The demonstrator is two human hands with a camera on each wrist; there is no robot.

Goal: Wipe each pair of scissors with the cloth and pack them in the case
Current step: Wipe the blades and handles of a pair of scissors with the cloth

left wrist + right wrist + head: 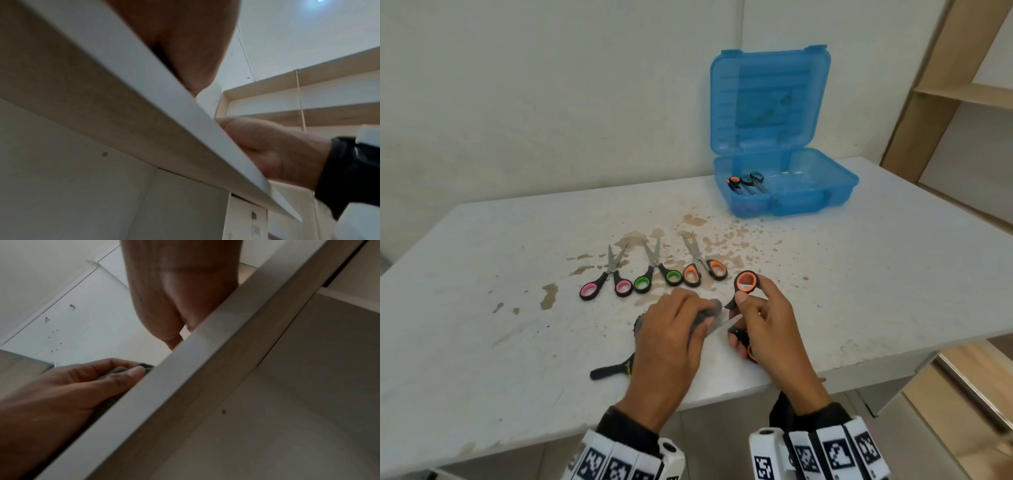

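My right hand (756, 318) holds an open pair of orange-handled scissors (745, 282) by the handles, one ring up. My left hand (674, 329) pinches a grey cloth (709, 308) around the blade (720, 323). In the right wrist view the left hand (86, 379) shows with the cloth (123, 369) under its thumb. Three more pairs lie in a row on the table: pink-handled scissors (607, 279), green-handled scissors (657, 270), orange-handled scissors (703, 265). The open blue case (784, 171) at the back right holds several scissors (746, 181).
The white table (500, 274) carries brown stains around the scissors. A black object (611, 369) lies near the front edge by my left wrist. Wooden shelves (962, 92) stand at the right. Both wrist views look up past the table edge (185, 113).
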